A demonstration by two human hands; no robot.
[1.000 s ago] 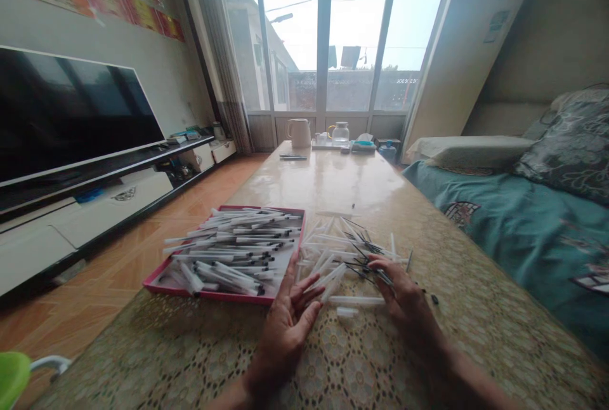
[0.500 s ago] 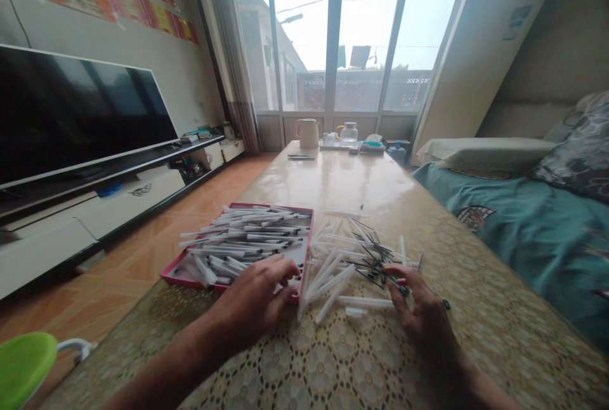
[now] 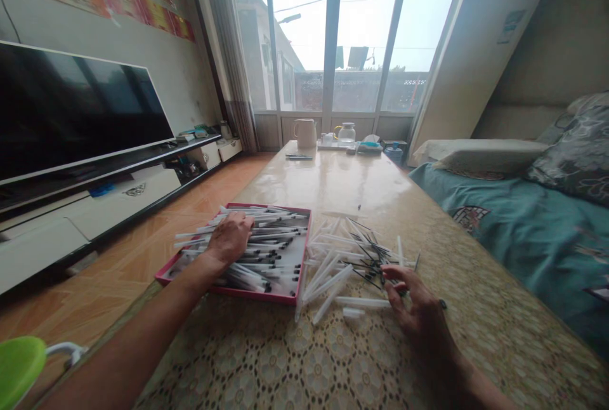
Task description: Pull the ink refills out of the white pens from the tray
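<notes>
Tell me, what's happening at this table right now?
A person's left hand is over the slim whitish sticks with black ends heaped in a shallow pink-rimmed tray. The right hand is at thin black rods, with translucent white plastic tubes scattered between it and the tray on the beige flower-patterned tabletop. Whether either hand grips anything is unclear.

The left grip [image 3: 230,236] hides part of the pens [image 3: 273,232]; the frame's left edge crops television [image 3: 80,112] and green seat [image 3: 21,365].
</notes>
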